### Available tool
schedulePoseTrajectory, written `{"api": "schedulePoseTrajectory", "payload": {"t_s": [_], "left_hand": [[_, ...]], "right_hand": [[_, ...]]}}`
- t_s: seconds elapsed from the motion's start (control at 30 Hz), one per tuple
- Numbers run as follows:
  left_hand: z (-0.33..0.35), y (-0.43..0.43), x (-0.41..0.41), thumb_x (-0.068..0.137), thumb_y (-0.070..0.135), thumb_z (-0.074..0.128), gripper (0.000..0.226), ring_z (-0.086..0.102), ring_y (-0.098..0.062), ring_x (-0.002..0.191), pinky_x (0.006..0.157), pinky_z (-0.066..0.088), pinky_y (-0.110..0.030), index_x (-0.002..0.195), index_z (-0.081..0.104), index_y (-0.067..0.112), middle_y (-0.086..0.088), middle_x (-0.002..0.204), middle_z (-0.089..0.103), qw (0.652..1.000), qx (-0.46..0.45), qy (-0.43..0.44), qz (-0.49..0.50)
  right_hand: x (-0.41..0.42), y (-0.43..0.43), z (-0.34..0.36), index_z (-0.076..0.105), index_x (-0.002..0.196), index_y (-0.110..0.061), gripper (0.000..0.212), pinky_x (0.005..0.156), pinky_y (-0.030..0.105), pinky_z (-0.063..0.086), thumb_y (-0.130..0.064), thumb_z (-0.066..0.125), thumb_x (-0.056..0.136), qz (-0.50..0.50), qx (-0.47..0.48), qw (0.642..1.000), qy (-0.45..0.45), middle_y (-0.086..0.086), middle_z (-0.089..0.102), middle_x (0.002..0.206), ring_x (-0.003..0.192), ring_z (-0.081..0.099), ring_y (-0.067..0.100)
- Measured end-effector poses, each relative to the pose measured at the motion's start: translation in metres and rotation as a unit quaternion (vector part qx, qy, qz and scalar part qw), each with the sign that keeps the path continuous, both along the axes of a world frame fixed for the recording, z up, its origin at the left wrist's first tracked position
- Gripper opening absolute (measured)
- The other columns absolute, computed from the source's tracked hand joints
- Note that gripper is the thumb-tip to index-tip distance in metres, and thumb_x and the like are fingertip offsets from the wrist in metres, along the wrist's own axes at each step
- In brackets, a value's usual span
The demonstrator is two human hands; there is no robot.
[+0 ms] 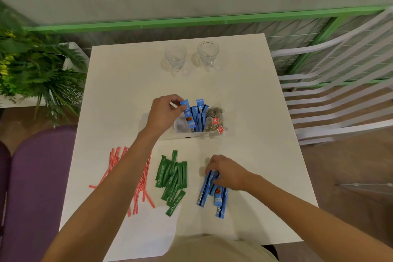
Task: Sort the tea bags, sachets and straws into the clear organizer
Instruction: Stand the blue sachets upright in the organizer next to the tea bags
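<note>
The clear organizer (pixel 180 127) stands mid-table, holding upright blue sachets (pixel 200 116) in its middle compartment and tea bags (pixel 213 119) in the right one. The left hand (pixel 164 112) pinches one blue sachet (pixel 188 115) at the organizer. Nearer, the right hand (pixel 227 173) curls its fingers around sachets of the loose blue pile (pixel 219 198). Green sachets (pixel 173 178) and red striped straws (pixel 117 158) lie to its left on the white table (pixel 244 95). Two glass mugs (pixel 175 58) stand at the far edge. Around are a fern-like plant (pixel 32 66), a white slatted chair (pixel 340 95), a purple seat (pixel 36 176) and a green rail (pixel 191 21).

The head camera looks steeply down and forward (wide-angle, close above) at a white table (pixel 244 95).
</note>
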State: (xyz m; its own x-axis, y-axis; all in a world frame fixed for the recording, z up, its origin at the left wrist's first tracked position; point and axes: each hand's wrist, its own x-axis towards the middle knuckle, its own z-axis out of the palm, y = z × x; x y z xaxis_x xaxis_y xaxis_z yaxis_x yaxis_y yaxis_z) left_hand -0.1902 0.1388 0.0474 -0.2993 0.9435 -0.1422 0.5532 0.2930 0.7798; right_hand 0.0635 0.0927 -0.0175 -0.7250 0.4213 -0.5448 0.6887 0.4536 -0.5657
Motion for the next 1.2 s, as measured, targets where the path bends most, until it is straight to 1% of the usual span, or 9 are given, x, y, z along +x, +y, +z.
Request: {"api": "schedulePoseTrajectory", "payload": {"t_s": [0.1,0.23,0.4,0.5,0.6,0.8,0.97,1.07,1.2], "left_hand": [[-0.01,0.006,0.0,0.085,0.018,0.072,0.007,0.069,-0.022,0.069,0.076,0.056,-0.04,0.092,0.072,0.02,0.001,0.086,0.071,1.0,-0.014,0.013,-0.003],[-0.018,0.009,0.006,0.085,0.019,0.071,0.006,0.069,-0.021,0.069,0.077,0.056,-0.04,0.091,0.072,0.021,0.002,0.085,0.07,1.0,-0.016,0.006,-0.004],[-0.02,0.018,0.007,0.084,0.02,0.073,0.006,0.069,-0.024,0.065,0.074,0.056,-0.042,0.087,0.07,0.024,0.001,0.084,0.072,1.0,-0.003,-0.01,0.01],[-0.025,0.019,0.008,0.082,0.019,0.075,0.007,0.07,-0.021,0.067,0.074,0.057,-0.041,0.086,0.071,0.023,-0.001,0.084,0.072,1.0,-0.015,-0.018,0.0],[-0.032,0.017,0.013,0.081,0.018,0.076,0.008,0.063,-0.007,0.065,0.075,0.055,-0.033,0.087,0.073,0.019,0.0,0.085,0.073,0.999,-0.033,0.006,-0.021],[-0.037,0.008,0.014,0.08,0.018,0.077,0.011,0.062,-0.013,0.06,0.073,0.055,-0.032,0.088,0.071,0.022,0.009,0.089,0.071,0.999,-0.035,0.02,-0.035],[-0.036,-0.01,0.011,0.083,0.016,0.074,0.016,0.058,-0.006,0.061,0.066,0.049,-0.019,0.098,0.07,0.02,0.007,0.098,0.068,1.0,0.0,-0.002,0.015],[-0.031,-0.029,0.017,0.087,0.015,0.069,0.01,0.062,-0.012,0.066,0.065,0.051,-0.021,0.094,0.069,0.022,0.01,0.094,0.069,0.997,0.016,-0.047,0.054],[-0.034,-0.066,0.026,0.09,0.011,0.066,0.014,0.067,-0.013,0.063,0.063,0.053,-0.019,0.092,0.07,0.024,0.011,0.088,0.069,0.993,-0.03,-0.098,0.054]], "right_hand": [[0.001,-0.015,-0.006,0.063,0.121,-0.018,0.048,0.088,0.037,0.041,-0.007,0.066,0.074,0.1,0.044,0.994,-0.009,0.006,0.048,0.117,0.105,0.043,0.023],[-0.001,-0.034,-0.015,0.065,0.117,-0.012,0.047,0.092,0.04,0.038,0.001,0.064,0.072,0.167,0.119,0.979,-0.001,0.011,0.049,0.116,0.109,0.042,0.028],[-0.006,-0.036,-0.02,0.068,0.111,-0.01,0.042,0.087,0.041,0.037,0.003,0.063,0.071,0.175,0.157,0.972,0.001,0.014,0.052,0.113,0.109,0.045,0.032],[-0.007,-0.038,-0.022,0.072,0.09,-0.015,0.033,0.074,0.036,0.042,-0.001,0.074,0.061,0.192,0.166,0.967,0.001,0.009,0.056,0.099,0.096,0.054,0.03],[-0.009,-0.039,-0.026,0.067,0.073,-0.021,0.028,0.064,0.031,0.042,-0.008,0.08,0.051,0.204,0.195,0.959,-0.013,0.003,0.055,0.088,0.085,0.055,0.024],[-0.013,-0.034,-0.027,0.061,0.069,-0.016,0.025,0.067,0.032,0.038,-0.001,0.075,0.055,0.219,0.209,0.953,-0.02,0.005,0.054,0.086,0.086,0.05,0.025],[-0.012,-0.029,-0.024,0.065,0.077,-0.013,0.021,0.068,0.032,0.032,0.002,0.071,0.064,0.239,0.204,0.949,-0.012,0.006,0.057,0.086,0.088,0.05,0.026],[-0.012,-0.026,-0.027,0.063,0.076,-0.017,0.02,0.068,0.03,0.035,-0.001,0.073,0.068,0.235,0.208,0.949,0.007,-0.001,0.059,0.077,0.084,0.051,0.022],[-0.014,-0.019,-0.024,0.059,0.065,-0.024,0.028,0.06,0.025,0.038,-0.014,0.084,0.057,0.212,0.231,0.949,0.043,-0.009,0.054,0.062,0.071,0.052,0.015]]}}
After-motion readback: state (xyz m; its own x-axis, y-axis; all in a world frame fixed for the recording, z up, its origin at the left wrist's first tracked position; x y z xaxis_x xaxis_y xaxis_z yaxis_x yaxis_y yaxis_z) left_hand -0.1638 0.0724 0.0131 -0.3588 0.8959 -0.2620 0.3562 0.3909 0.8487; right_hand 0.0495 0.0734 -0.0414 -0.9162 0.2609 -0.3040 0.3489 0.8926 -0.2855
